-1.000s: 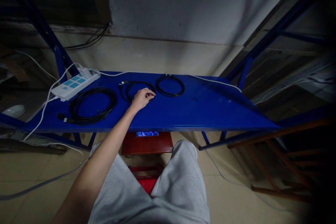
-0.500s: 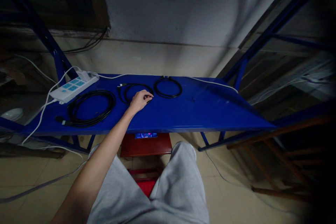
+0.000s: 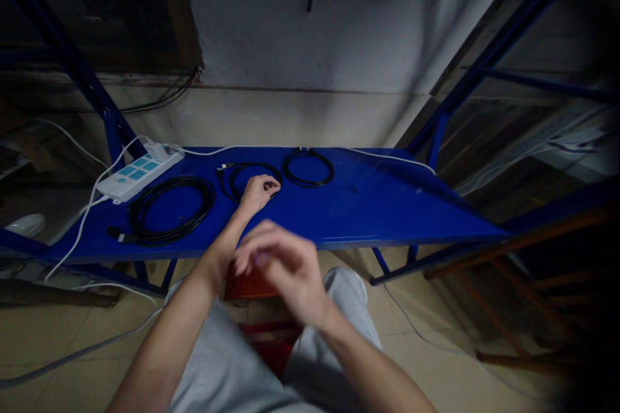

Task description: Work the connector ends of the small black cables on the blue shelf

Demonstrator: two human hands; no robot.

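Shelf: a blue metal shelf [image 3: 387, 206] was set before the wall, its frame [image 3: 489, 58] rising at both ends.
Power: a white power strip [image 3: 138, 174] with teal sockets was placed at the shelf's left end.
Cords: white cords [image 3: 82, 226] were run from the strip along the back edge and down past the left end.
Wall: a plaster wall [image 3: 310, 45] was seen behind, with black wires [image 3: 165, 97] bunched at its left.
Floor: beige tiles [image 3: 58, 329] were seen below.
Seat: a red stool [image 3: 242, 287] was partly hidden beneath the shelf.
Right: a wooden frame [image 3: 523, 361] was seen low down.
Left: a white object [image 3: 26, 226] was seen beside the shelf.
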